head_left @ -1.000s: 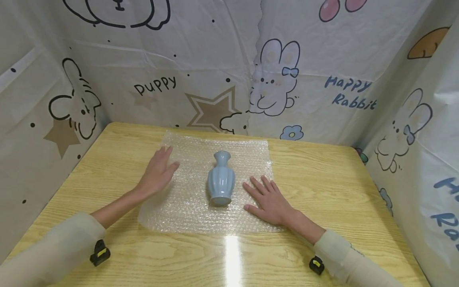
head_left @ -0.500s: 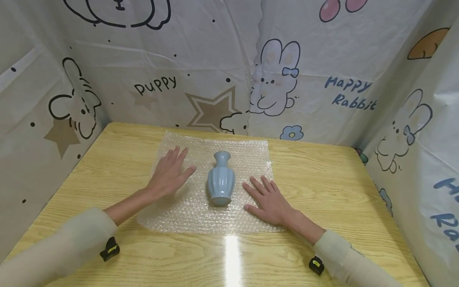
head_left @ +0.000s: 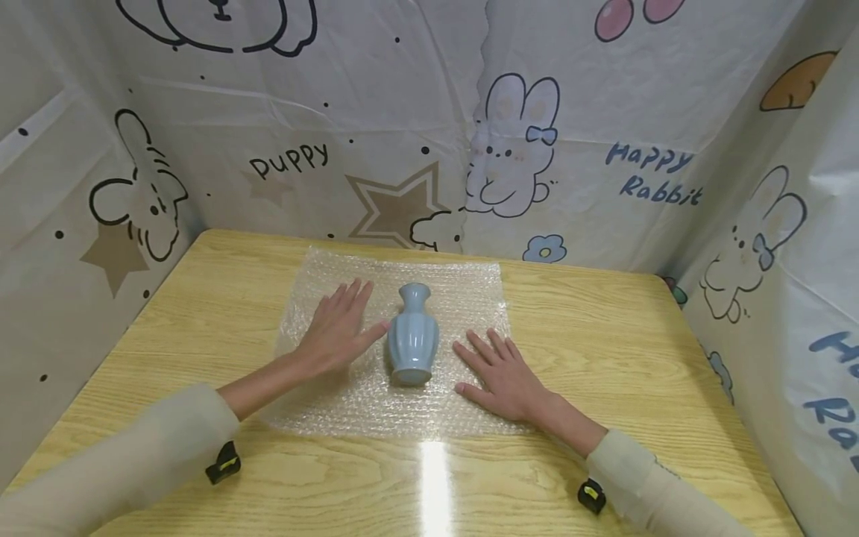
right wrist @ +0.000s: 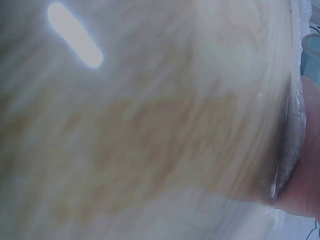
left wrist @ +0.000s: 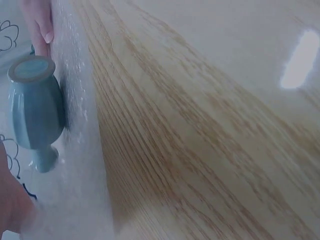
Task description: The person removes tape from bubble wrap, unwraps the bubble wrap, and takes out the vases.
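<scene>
A pale blue ribbed vase (head_left: 413,339) lies on its side on a sheet of bubble wrap (head_left: 376,410), its flared mouth toward the back and its base toward the person. My left hand (head_left: 335,328) is just left of the vase, fingers straight and thumb tip right at the vase's side. On the other side, my right hand (head_left: 506,380) rests flat on the wrap with fingers spread, apart from the vase. The left wrist view shows the vase (left wrist: 37,110) base-up in the picture, with part of the left hand (left wrist: 12,200) at the lower edge.
Under the wrap is a wood-grain table (head_left: 604,335), with a bright light reflection near its front. A white cartoon-printed curtain (head_left: 403,112) stands along the back and both sides. Small black devices (head_left: 224,462) hang at the wrists.
My left hand has moved right over the bubble wrap, from the sheet's left edge up to the vase. The right hand and the vase have stayed in place.
</scene>
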Motion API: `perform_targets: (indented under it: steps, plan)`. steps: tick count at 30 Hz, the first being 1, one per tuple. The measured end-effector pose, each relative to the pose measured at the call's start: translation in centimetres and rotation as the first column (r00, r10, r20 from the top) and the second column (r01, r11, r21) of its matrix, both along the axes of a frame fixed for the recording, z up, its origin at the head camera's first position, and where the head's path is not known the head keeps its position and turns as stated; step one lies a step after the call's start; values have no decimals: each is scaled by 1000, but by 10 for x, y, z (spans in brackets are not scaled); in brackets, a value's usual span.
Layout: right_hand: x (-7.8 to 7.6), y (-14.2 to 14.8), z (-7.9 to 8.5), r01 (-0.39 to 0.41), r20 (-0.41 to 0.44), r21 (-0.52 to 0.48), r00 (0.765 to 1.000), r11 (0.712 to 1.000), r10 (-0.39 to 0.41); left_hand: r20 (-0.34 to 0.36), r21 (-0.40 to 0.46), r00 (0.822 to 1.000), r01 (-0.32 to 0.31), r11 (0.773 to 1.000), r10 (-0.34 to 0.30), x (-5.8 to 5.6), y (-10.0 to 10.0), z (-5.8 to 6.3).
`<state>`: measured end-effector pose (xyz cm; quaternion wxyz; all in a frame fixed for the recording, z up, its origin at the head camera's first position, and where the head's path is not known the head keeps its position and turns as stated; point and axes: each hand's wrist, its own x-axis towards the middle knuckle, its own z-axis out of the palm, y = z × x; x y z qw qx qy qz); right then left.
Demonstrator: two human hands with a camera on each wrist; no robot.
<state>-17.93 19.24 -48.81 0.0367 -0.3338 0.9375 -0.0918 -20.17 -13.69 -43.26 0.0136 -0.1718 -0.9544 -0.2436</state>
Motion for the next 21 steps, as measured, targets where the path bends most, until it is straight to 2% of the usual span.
perform_targets:
  steps: [12, 16, 21]
  plan:
    - [-1, 0, -1, 2, 1, -4, 1000, 1000, -2, 24, 43, 999, 37, 998, -38, 1, 19, 0]
    - [0, 1, -1, 1, -5, -1, 1000, 1000, -1, 70, 91, 997, 35, 995, -41, 1, 25, -1]
    - [0, 1, 0, -6, -16, -6, 1000, 1000, 6, 164, 168, 986, 12, 986, -39, 2, 33, -2]
